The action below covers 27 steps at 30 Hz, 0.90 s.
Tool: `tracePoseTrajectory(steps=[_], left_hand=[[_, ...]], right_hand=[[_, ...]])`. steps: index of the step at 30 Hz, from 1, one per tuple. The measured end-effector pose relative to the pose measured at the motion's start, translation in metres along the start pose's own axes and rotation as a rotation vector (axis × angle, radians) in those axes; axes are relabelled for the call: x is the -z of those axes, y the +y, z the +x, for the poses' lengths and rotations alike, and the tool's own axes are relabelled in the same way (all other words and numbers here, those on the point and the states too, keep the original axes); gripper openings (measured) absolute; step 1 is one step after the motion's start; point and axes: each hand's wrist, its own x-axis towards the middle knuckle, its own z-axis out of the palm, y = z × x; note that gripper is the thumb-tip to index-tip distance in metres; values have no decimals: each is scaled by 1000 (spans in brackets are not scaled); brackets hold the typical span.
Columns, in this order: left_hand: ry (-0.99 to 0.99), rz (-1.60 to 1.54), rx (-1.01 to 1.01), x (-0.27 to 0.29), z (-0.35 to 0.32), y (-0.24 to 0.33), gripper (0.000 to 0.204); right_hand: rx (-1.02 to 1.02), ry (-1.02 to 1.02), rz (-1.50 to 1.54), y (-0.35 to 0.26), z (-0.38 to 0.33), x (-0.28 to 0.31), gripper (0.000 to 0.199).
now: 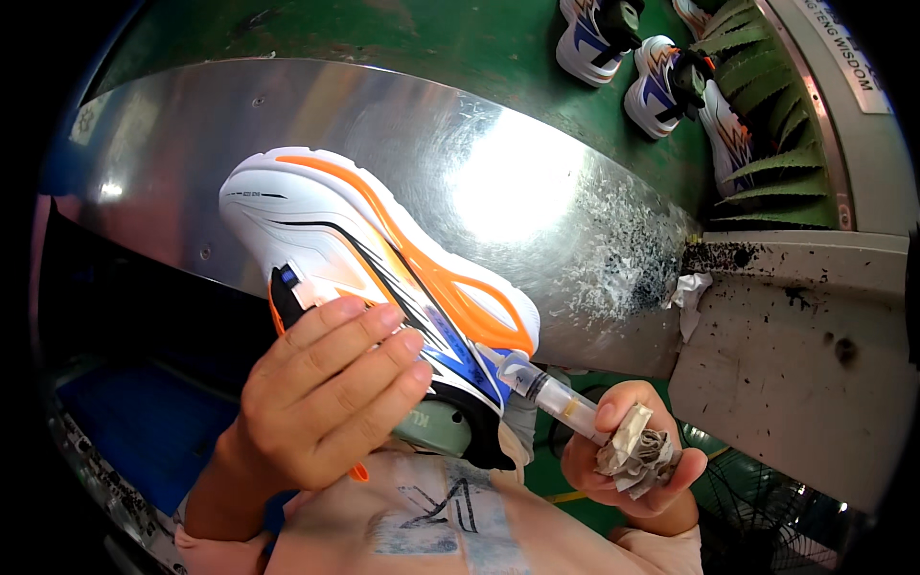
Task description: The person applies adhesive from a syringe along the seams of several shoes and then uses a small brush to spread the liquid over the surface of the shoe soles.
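Left fingers [359, 393] clasping shoe [369, 244], right fingers [625, 399] syringe [558, 397]; scuffed metal ledge [407, 139] (green surface [431, 50] beyond).

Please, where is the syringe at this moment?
In the head view, the syringe is right of centre, below mid-height, in the right hand; its tip points at the blue part of the shoe.

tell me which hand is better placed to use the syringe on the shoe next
Probably the right hand: it holds the syringe, angled toward the shoe, while the left hand holds that shoe.
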Motion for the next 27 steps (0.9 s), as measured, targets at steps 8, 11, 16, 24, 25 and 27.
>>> tracePoseTrajectory(steps=[8, 11, 16, 24, 25, 27], left_hand=[[-57, -62, 88, 9, 32, 5, 27], [-108, -30, 84, 9, 37, 2, 36], [-172, 10, 64, 10, 52, 1, 43], [-277, 39, 54, 10, 72, -3, 50], [-285, 39, 55, 9, 74, -3, 50], [-334, 28, 51, 11, 79, -6, 51]], right_hand=[[186, -100, 175, 25, 1, 46, 92], [217, -115, 253, 36, 4, 57, 92], [228, -98, 346, 46, 4, 66, 93], [138, -67, 419, 50, -6, 68, 95], [136, -53, 417, 51, -7, 67, 95], [156, -28, 370, 53, -8, 65, 95]])
